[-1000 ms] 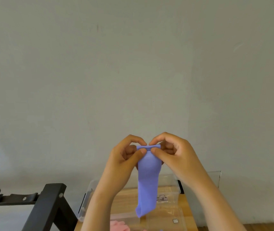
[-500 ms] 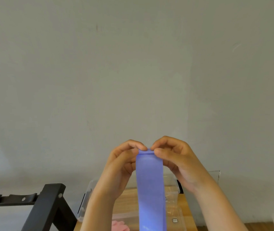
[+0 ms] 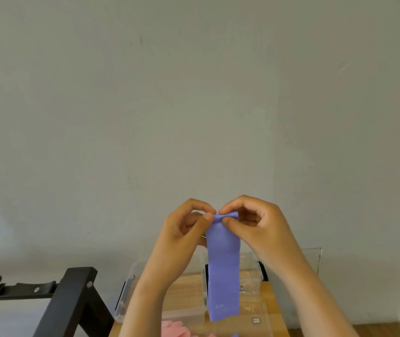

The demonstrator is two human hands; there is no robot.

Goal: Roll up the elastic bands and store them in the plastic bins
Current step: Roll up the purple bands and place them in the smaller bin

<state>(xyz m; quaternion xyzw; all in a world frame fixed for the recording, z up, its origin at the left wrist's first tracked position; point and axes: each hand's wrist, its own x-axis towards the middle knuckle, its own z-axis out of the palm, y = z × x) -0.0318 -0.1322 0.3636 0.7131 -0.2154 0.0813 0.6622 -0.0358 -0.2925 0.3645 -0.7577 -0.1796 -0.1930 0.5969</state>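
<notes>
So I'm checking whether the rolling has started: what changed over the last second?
The loose end of the purple band swung toward the camera and back; its lower edge hangs in view again. Its top edge now looks bunched. Left hand and right hand kept pinching that top edge; the plastic bins stayed put.

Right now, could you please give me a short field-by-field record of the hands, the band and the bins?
left hand: pinches the top left corner of the purple band
right hand: pinches the band's top right corner
purple band: hangs flat from both hands, top edge slightly folded, not yet rolled up
plastic bins: clear, on the wooden table below the hands
pink item: at the bottom edge, cut off
black frame: left of the table
</notes>
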